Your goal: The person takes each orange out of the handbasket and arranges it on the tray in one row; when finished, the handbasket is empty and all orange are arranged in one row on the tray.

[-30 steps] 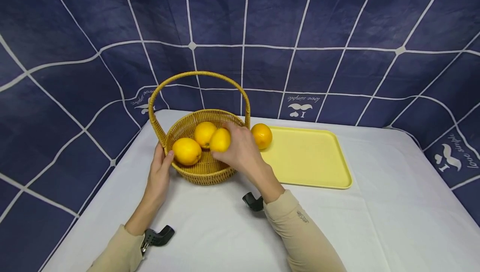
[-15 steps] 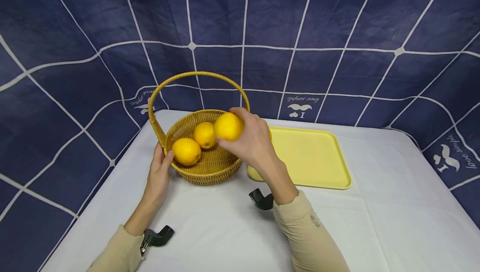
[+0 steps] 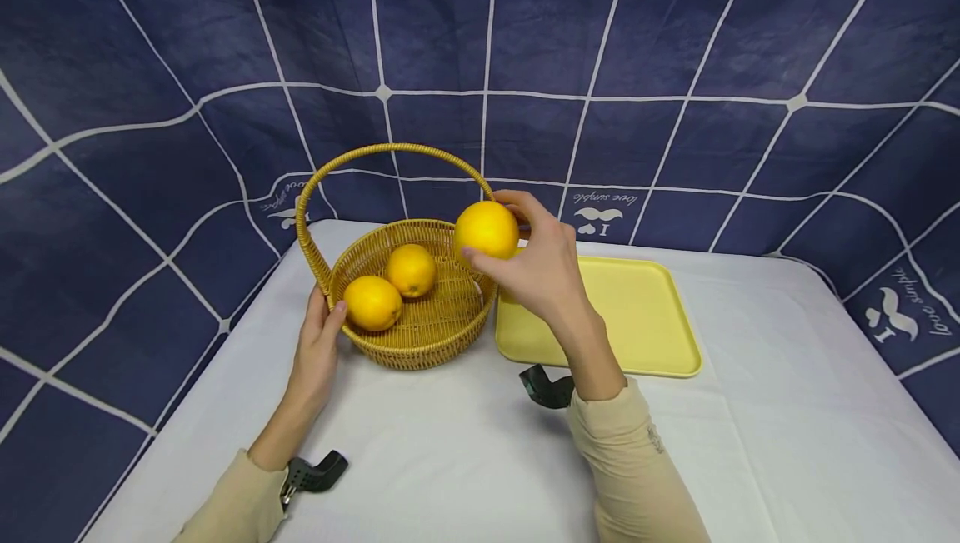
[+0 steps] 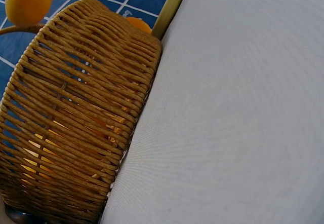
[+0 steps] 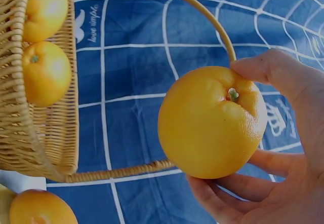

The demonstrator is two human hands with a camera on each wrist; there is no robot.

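- Fingers point(image 3: 525, 208) of right hand point(image 3: 542, 272) grasping an orange point(image 3: 487, 231), lifting it above the wicker basket point(image 3: 420, 343) rim, beside the handle.
- Left hand point(image 3: 321, 341) resting relaxed against basket wall, steadying it.
- Judging next: carrying the orange clear of the handle toward the yellow tray point(image 3: 637, 318).
- Remaining partly hidden behind the hand: one more orange point(image 5: 38, 208) outside the basket.

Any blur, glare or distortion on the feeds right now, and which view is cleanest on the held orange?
Head view: even light, wide-angle bowing of the backdrop lines, sharp. Right wrist view: cleanest on the orange held by the right hand. Left wrist view: wicker basket fills the frame, close weave slightly soft.
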